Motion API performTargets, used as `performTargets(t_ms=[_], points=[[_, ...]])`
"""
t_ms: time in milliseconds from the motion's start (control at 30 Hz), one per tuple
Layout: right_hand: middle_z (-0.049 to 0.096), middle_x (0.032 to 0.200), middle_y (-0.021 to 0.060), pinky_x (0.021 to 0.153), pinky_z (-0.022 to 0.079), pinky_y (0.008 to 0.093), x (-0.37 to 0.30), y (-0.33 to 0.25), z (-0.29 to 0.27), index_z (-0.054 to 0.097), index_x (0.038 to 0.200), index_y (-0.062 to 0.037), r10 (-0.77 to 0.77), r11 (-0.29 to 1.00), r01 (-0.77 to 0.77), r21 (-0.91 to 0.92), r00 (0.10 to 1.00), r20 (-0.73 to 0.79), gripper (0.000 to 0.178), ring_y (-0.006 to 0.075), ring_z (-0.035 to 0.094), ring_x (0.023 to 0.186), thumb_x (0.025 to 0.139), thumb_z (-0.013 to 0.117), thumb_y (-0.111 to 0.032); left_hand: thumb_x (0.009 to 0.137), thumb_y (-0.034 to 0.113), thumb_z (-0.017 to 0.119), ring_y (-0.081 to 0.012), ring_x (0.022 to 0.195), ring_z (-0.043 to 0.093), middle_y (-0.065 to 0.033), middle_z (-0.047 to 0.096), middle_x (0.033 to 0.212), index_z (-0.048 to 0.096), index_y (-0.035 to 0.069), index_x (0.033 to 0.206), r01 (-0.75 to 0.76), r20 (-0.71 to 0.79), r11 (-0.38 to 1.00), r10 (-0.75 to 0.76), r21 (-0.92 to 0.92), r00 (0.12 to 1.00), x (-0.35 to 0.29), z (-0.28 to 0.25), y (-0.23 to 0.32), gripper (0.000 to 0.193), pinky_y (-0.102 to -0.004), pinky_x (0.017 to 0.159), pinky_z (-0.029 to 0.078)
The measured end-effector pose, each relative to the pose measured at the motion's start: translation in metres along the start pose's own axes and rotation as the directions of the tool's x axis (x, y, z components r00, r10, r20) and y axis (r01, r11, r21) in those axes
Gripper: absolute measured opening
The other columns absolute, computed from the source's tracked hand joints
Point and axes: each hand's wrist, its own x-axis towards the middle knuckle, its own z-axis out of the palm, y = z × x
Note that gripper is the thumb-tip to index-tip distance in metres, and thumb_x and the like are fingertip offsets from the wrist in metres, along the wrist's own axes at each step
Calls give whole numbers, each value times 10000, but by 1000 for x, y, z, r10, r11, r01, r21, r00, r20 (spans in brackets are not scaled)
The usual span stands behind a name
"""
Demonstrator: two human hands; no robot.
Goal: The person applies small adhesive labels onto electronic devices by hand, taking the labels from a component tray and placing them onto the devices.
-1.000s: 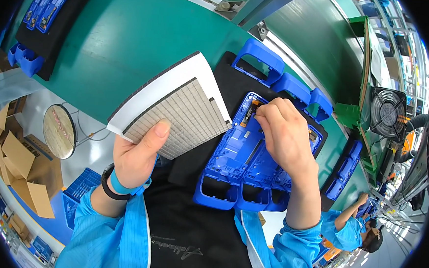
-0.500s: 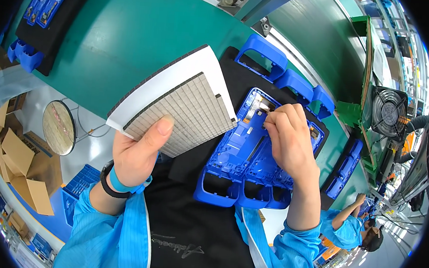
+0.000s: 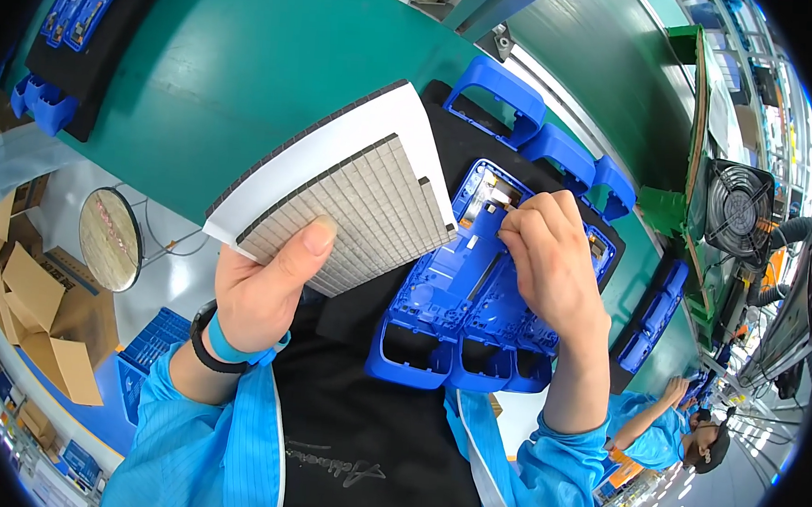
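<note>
My left hand (image 3: 264, 287) grips a sheet of grey foam pieces (image 3: 353, 204) on white backing, thumb on top. The foam is cut into a grid of small rectangles, and the white backing shows bare along the far side. My right hand (image 3: 556, 267) is closed in a pinch over a blue plastic housing (image 3: 437, 279). Whatever its fingertips hold, if anything, is hidden. The housing lies open side up, with small electronic parts near its far end and hollow sections at its near end. Part of its right side is covered by my right hand.
Beneath the housing is a black mat (image 3: 443, 130) on a green conveyor surface (image 3: 251, 49). Further blue housings (image 3: 91, 2) rest at the far left and right. A fan (image 3: 740, 209) stands at right. Cardboard boxes (image 3: 40, 305) sit left; a co-worker (image 3: 660, 436) is at lower right.
The foam sheet and my left hand have shifted slightly right. My right hand stays pinched over the housing, almost unmoved. The co-worker's raised arm has changed position.
</note>
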Motion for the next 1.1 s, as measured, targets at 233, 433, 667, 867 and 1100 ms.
performTargets(t_ms=[233, 433, 667, 867, 1100], points=[[559, 868, 108, 742, 446, 361, 0, 2, 0, 598, 844, -19, -12, 1000, 12, 9, 1000, 0, 113, 284, 508, 828, 761, 670, 7, 917, 58, 597, -201, 1108, 580, -120, 606, 1211, 506, -14, 1292, 14, 12, 1000, -14, -3, 1000, 1, 5, 1, 392, -332, 956, 440], [593, 895, 120, 718, 471, 334, -5, 3, -3, 609, 878, 5, 43, 992, -29, 126, 992, -116, 112, 276, 560, 808, 782, 667, 2, 916, 60, 601, -200, 1097, 591, -120, 617, 1199, 509, -18, 1290, 48, 30, 999, -48, -3, 998, 1, 12, -1, 393, -329, 946, 452], [611, 823, 117, 671, 450, 276, -8, -23, -10, 610, 866, 33, 163, 917, -24, 398, 933, -321, 100, 202, 577, 729, 779, 658, 21, 925, 62, 592, -188, 1092, 596, -121, 625, 1199, 507, -29, 1292, 106, 178, 993, -96, -48, 979, 3, 35, -13, 387, -326, 935, 467], [614, 796, 97, 636, 426, 262, -10, -28, -6, 608, 853, 38, 233, 880, -26, 475, 894, -382, 55, 179, 560, 708, 808, 639, 34, 935, 46, 575, -187, 1115, 582, -125, 620, 1213, 498, -35, 1304, 122, 259, 988, -94, -93, 961, 2, 50, -24, 385, -326, 952, 460], [590, 782, 93, 628, 411, 267, -16, -25, -3, 584, 852, 35, 218, 888, 11, 459, 870, -443, 54, 171, 525, 686, 824, 628, 22, 926, 68, 604, -152, 1083, 578, -113, 635, 1161, 499, -57, 1272, 99, 250, 995, -95, -4, 964, 1, 60, -24, 383, -298, 932, 457]])
